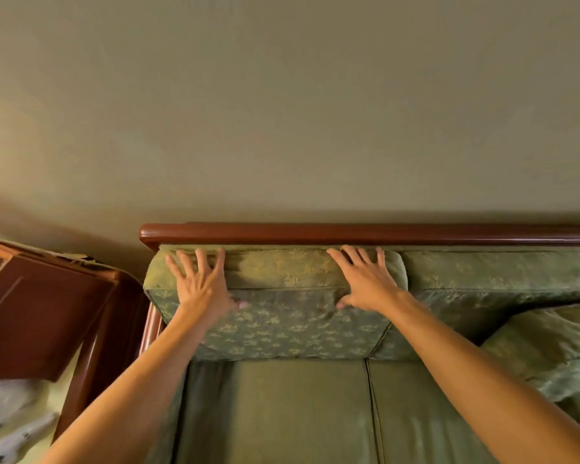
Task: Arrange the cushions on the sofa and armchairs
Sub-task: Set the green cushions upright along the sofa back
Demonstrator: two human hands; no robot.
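A green patterned back cushion [282, 316] stands upright at the left end of the sofa, against the wooden back rail [349, 232]. My left hand [201, 283] lies on its top left edge, fingers spread over the top and thumb on the front face. My right hand [365, 283] lies the same way on the top right edge. A second back cushion [482, 279] stands to its right. A loose green cushion [546, 349] lies tilted on the seat at the right. Green seat cushions [282, 413] fill the foreground.
A dark wooden side table [41, 316] stands left of the sofa, close to its wooden armrest [151, 326]. A plain beige wall [282, 112] rises directly behind the sofa. White patterned fabric [7, 430] shows at the lower left.
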